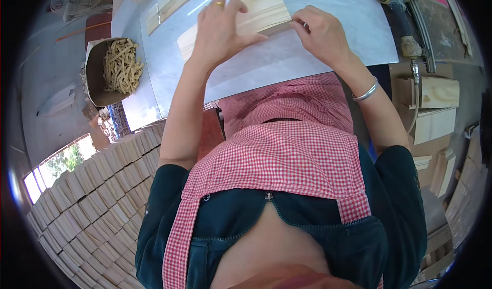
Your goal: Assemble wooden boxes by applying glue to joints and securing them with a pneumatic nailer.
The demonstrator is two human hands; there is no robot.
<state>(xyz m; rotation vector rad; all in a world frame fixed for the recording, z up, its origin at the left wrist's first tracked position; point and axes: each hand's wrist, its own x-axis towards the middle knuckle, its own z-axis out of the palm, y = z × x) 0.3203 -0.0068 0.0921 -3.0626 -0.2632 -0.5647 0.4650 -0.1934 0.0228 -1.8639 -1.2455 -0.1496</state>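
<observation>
A cardboard box (97, 79) is seen at the left of the table (287, 63), open at the top and tilted toward the camera. It is filled with a loose heap of pale, curled wood strips (122, 66). Below it, at the lower left, a large stack of flat wooden slats (97, 197) is laid in rows.

A bundle of thin, light-coloured wooden pieces (256, 12) is held on the pale table surface, near its far edge. The bundle is gripped from both ends. The left hand (218, 30) is laid over the left part of the bundle, fingers spread across its top and thumb pressed at the near edge; a ring is worn on one finger. The right hand (320, 33) is closed on the right end of the bundle, with the fingertips curled at the corner. Each grip is thus narrow and occupied by the bundle, which lies directly between the two hands and in contact with both.

A silver bracelet (365, 93) is worn on the right wrist. A power tool with a hose (405, 27) lies at the right edge of the table. Wooden blocks (435, 107) are stacked just beyond it.
</observation>
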